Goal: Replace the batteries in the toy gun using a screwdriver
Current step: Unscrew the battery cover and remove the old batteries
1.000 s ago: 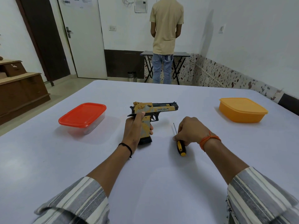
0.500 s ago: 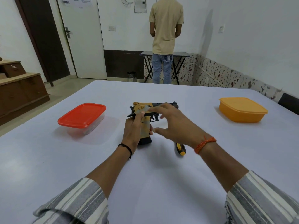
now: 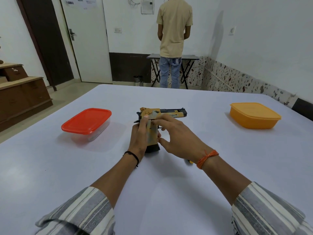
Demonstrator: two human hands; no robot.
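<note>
1. Lying flat on its side near the middle of the white table [image 3: 169, 192], the yellow and black toy gun [image 3: 171, 113] points its barrel to the right and its grip toward the camera
2. The left hand [image 3: 140, 136] is curled round the grip from the left side, thumb up near the rear of the slide, holding the gun against the table
3. The right hand [image 3: 177, 138] reaches over the frame just above the grip, its forefinger and thumb drawn close at the gun's side; whether they actually pinch a part there I cannot tell, and the other fingers are loosely spread
4. An orange thread band sits on the right wrist, a thin black one on the left
5. The screwdriver [image 3: 189, 161] lies on the table under the right wrist, only a bit of its yellow and black handle showing, touched by neither hand
6. A clear box with a red lid [image 3: 86, 121] stands to the left of the gun, well apart; an orange lidded box [image 3: 254, 116] stands to the right, further off
7. Beyond the table a person [image 3: 174, 41] stands facing away at a small folding table [image 3: 191, 56] by the wall
</note>
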